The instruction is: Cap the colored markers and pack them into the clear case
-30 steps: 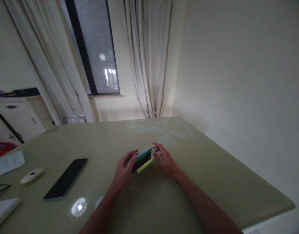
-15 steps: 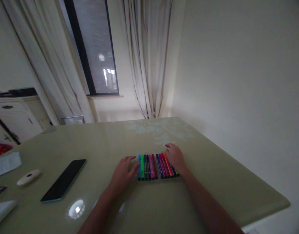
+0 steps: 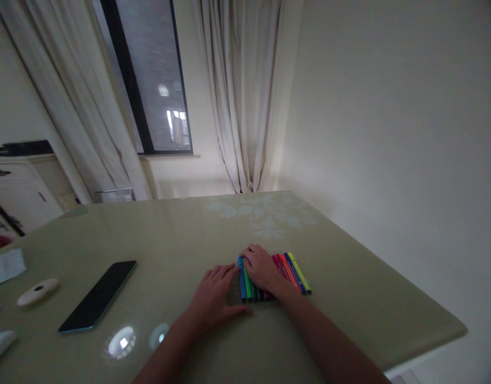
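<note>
A flat pack of coloured felt-tip pens [image 3: 291,272] lies on the pale green table [image 3: 349,288], with blue and green pens at its left and orange, blue and yellow-green ones at its right. My right hand [image 3: 261,268] rests on top of the pack's left half, fingers curled down onto the pens. My left hand [image 3: 215,298] lies flat on the table with fingers stretched toward the pack's left edge, touching or almost touching it. Both forearms reach in from the bottom of the view.
A black phone [image 3: 97,295] lies face up on the left of the table. Further left are a small white oval object [image 3: 37,291] and a folded white paper [image 3: 5,265]. The wall stands close on the right; window, curtains and a white cabinet [image 3: 21,186] are behind.
The pen pack was held tilted between both hands; it now lies flat on the table. My right hand has slid from its right end to its left half, and the left hand has flattened.
</note>
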Tool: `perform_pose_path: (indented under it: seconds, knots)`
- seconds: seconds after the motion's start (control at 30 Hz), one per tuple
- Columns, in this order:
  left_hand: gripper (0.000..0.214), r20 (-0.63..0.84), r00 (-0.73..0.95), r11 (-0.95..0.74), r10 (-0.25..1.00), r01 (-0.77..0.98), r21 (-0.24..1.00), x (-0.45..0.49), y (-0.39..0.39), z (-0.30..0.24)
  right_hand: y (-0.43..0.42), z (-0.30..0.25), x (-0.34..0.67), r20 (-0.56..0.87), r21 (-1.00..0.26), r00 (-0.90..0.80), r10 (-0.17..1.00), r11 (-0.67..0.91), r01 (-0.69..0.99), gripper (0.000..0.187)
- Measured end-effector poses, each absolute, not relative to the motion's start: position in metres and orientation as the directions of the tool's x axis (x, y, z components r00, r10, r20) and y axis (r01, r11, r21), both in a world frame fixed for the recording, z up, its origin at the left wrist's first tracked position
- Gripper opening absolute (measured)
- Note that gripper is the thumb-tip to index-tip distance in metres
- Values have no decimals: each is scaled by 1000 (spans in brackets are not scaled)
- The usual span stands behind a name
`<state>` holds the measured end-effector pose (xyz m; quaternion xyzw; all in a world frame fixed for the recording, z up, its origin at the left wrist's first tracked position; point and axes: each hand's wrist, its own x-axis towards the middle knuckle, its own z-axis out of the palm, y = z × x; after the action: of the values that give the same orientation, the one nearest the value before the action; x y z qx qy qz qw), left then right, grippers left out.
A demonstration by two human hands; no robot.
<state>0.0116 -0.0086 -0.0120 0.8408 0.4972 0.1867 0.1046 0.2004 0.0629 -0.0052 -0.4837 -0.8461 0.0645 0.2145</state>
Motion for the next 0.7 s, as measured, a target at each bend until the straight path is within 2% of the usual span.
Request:
perform_pose_path:
  seconds: [0.3,0.7]
  knots:
    - [104,187,432,-471,882,818,331,15,-10,-6,65,-4,204,328,-356,-487,809,584,730,20]
    - [103,212,441,-489,872,805,337,14,-10,-8,63,-4,204,338,-421,-474,813,581,696,21]
